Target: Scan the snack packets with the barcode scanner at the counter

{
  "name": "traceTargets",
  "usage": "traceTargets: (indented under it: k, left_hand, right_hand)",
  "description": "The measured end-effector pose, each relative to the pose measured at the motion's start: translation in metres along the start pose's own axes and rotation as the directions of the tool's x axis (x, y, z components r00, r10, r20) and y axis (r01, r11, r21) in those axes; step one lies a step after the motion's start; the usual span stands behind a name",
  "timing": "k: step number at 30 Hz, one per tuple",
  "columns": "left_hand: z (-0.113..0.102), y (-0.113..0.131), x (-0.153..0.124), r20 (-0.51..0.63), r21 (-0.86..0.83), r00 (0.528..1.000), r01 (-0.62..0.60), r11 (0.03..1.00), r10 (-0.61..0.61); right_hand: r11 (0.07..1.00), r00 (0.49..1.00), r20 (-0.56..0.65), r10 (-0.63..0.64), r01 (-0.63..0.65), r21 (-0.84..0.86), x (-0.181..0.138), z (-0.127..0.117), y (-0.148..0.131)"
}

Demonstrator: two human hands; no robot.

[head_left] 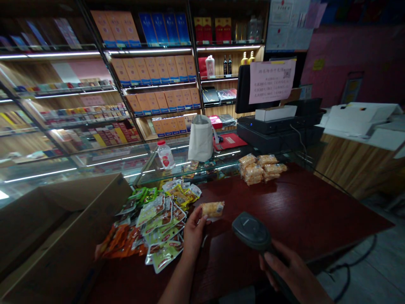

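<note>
My left hand (195, 229) pinches the left end of a small clear-wrapped pastry pack (212, 209), just above the dark red tabletop (303, 202). In my right hand (284, 264) is a dark grey barcode scanner (251, 230), its head pointing toward the upper left, apart from the pack. To the left of my left hand lies a loose heap of snack packets: green-and-white pouches (161, 219), orange-red packets (122, 240) and yellow packets (183, 194). A stack of similar wrapped pastry packs (261, 169) sits at the back of the table.
An open cardboard box (69, 228) stands at the left. Behind the table, a glass counter bears a white paper bag (201, 139) and a red-capped bottle (166, 155). A monitor with a paper sign (272, 82) stands at the back right. Shelves of boxed goods (155, 69) line the wall.
</note>
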State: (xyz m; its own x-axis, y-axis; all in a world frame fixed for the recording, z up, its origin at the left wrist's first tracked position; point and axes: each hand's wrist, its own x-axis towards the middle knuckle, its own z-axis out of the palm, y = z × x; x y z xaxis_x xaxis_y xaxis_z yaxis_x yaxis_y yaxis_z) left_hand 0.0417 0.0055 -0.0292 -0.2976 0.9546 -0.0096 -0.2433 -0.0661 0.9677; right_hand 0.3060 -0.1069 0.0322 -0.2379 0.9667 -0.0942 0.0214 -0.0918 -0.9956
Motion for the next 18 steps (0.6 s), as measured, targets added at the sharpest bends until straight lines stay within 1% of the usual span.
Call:
traceTargets:
  k: [9,13,18]
  left_hand:
    - [0.001,0.000,-0.002,0.009,-0.028,0.997,0.075,0.997,-0.074]
    - [0.003,-0.001,-0.002,-0.040,-0.059,0.990,0.133,0.989,-0.135]
    - [0.006,0.005,0.002,-0.089,-0.108,0.969,0.222,0.969,-0.232]
  right_hand:
    - [0.990,0.991,-0.089,0.100,-0.090,0.113,0.001,-0.003,0.008]
    - [0.982,0.981,-0.129,0.142,-0.123,0.145,0.002,-0.007,0.015]
    - [0.978,0.970,-0.179,0.165,-0.137,0.159,0.002,-0.014,0.018]
